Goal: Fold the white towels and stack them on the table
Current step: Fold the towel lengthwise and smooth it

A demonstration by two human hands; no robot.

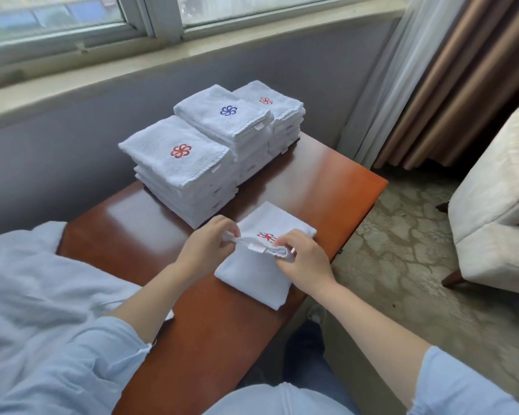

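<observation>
1. Two hands share one grip. The left hand point(210, 238) and right hand point(300, 259) each pinch an end of the scalloped hem point(246, 244) between thumb and fingertips, with the other fingers curled and nothing else held.
2. That hem belongs to the half-folded white towel point(252, 280), which lies on the wooden table point(327, 175) near its right edge. The hem is raised just above the cloth.
3. The hem runs from about 10 o'clock at the left hand to 4 o'clock at the right. It crosses the towel's long axis, which runs from 7 to 1 o'clock.
4. The red logo point(266, 236) sits just beyond the hem at 1 o'clock, partly hidden by it. The doubled body of the towel lies toward 6 o'clock.
5. The red-logo stack point(177, 163) stands at 11 o'clock from the grip, close to the left hand. The blue-logo stack point(225, 115) is farther off, at 12 o'clock.
6. My judgement: placing the towel means a reach toward 11 o'clock, and the left hand is the nearer one.
</observation>
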